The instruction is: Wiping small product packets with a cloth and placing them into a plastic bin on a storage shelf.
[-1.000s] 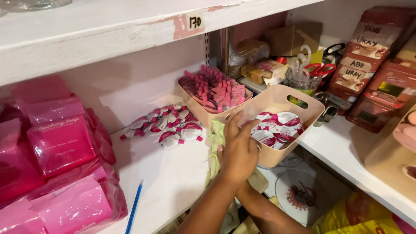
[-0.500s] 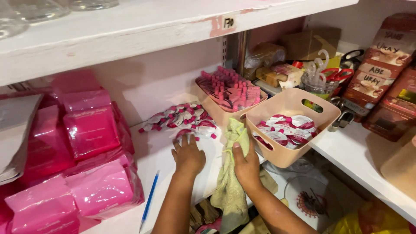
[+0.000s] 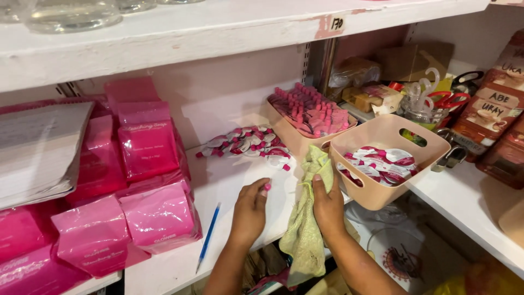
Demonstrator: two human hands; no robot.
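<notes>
My left hand (image 3: 250, 210) rests on the white shelf (image 3: 218, 191), fingers curled around a small white sachet with a pink cap (image 3: 267, 187). Just beyond it lies a loose pile of the same pink-capped sachets (image 3: 245, 143). My right hand (image 3: 327, 205) grips a yellow-green cloth (image 3: 303, 240) that drapes over the shelf's front edge. This hand sits right beside a beige basket (image 3: 432, 143) that holds more sachets (image 3: 382, 163).
Behind the basket is a second beige tray of pink-capped tubes (image 3: 311, 112). Pink pouches (image 3: 147, 143) are stacked on the left, and a blue pen (image 3: 208, 234) lies near them. A jar of scissors (image 3: 434, 104) and red-brown packets (image 3: 491, 114) stand at the right. A plate (image 3: 401, 251) lies below.
My left hand drew back from the sachet pile toward the shelf's front, now with a pink-capped sachet in its fingers. My right hand still holds the cloth. The view shifted left.
</notes>
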